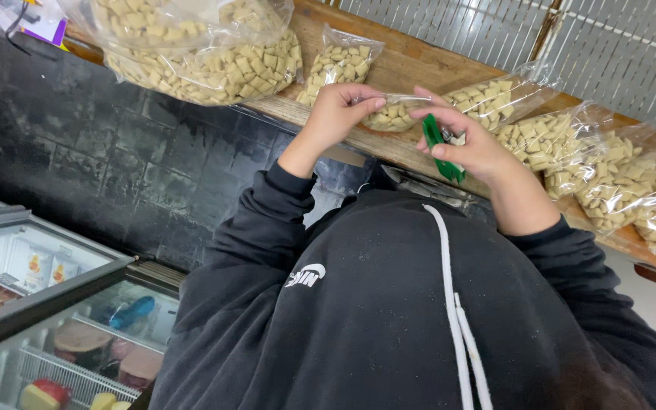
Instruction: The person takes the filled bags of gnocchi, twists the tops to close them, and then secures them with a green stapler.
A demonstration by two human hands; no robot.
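Both arms raised, elbows bent, in black sleeves. Left hand [337, 114] pinched shut with fingertips together; right hand [468, 144] curled closed, thumb pressed against the fingers.

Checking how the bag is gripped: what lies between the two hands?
In the head view, the clear top of a small bag of beige pieces spans the gap between the left hand and the right hand, which also holds a green tool.

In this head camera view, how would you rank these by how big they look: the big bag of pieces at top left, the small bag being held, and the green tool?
1. Big bag, clearly largest.
2. Small bag.
3. Green tool, partly hidden by the right hand, so uncertain.
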